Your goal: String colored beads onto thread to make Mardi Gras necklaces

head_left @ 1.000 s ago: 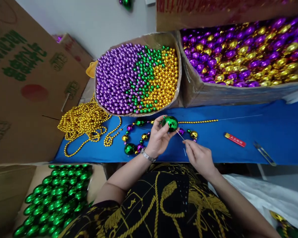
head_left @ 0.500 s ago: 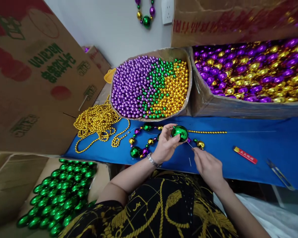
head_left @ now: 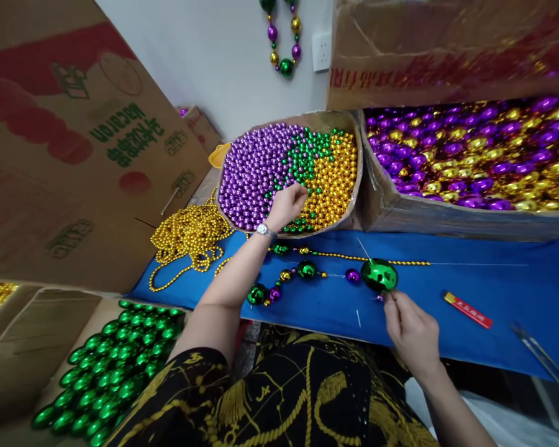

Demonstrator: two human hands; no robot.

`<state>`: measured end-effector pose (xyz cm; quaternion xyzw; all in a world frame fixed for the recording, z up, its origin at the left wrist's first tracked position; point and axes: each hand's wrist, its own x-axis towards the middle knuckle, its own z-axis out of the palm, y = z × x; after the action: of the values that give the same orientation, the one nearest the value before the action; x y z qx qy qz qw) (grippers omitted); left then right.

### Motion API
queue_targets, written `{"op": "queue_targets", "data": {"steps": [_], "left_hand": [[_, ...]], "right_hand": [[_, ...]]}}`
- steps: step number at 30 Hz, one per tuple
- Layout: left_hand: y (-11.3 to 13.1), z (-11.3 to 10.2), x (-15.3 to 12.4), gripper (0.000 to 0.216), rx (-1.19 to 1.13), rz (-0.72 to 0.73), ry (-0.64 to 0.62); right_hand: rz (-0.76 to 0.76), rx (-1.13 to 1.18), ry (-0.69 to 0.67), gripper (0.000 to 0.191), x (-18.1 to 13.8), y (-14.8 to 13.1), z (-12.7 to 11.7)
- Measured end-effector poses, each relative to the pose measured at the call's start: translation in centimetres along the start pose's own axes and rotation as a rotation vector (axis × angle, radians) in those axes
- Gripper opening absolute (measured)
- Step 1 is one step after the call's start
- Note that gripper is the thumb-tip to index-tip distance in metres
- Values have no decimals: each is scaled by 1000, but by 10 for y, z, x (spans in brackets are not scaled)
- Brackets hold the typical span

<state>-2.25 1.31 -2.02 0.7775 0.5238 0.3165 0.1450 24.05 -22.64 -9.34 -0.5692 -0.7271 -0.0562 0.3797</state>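
Observation:
My left hand point(head_left: 286, 205) reaches into the cardboard box of small beads point(head_left: 354, 214), its fingers curled down among purple, green and gold beads; what they pinch is hidden. My right hand point(head_left: 410, 329) is closed on a thin needle that runs up through a large green ball point(head_left: 379, 275) above the blue cloth. A partly strung line of beads point(head_left: 302, 271), green, gold and purple, trails left from the ball on the cloth.
A box of large purple and gold balls point(head_left: 470, 211) stands at the right, a box of green balls point(head_left: 107, 366) at lower left. A heap of gold bead chain point(head_left: 190, 233), a red lighter point(head_left: 468, 310) and snips point(head_left: 540, 354) lie on the blue cloth point(head_left: 494, 279).
My left hand let go of the green ball and moved up into the small-bead box. The ball slid right along the needle, and my right hand went with it. The camera tilted upward.

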Motion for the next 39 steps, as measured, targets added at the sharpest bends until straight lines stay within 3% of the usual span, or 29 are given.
{"op": "queue_targets", "data": {"steps": [3, 8, 19, 24, 26, 30, 32, 34, 39], "left_hand": [[-10, 6, 18, 17, 208, -21, -66], [-3, 21, 37, 22, 370, -1, -142], [22, 54, 49, 24, 372, 145, -286], [30, 73, 51, 25, 299, 139, -263], [37, 70, 47, 24, 116, 85, -216], [63, 52, 20, 16, -881, -214, -181], [79, 43, 0, 14, -1226, -349, -225], [94, 38, -18, 13, -1360, -456, -264], [114, 44, -42, 15, -1351, -571, -334]], "right_hand": [[4, -13, 11, 11, -1, 4, -1], [12, -9, 12, 12, 0, 7, -3], [26, -19, 22, 10, 0, 12, -1], [19, -9, 25, 11, 4, 11, 1], [30, 0, 32, 12, 6, 10, 0], [44, 31, 38, 12, 10, 9, -3], [49, 48, 39, 11, 13, 7, -4], [48, 59, 42, 12, 16, 5, -4], [51, 36, 21, 15, 19, 4, -6]]}}
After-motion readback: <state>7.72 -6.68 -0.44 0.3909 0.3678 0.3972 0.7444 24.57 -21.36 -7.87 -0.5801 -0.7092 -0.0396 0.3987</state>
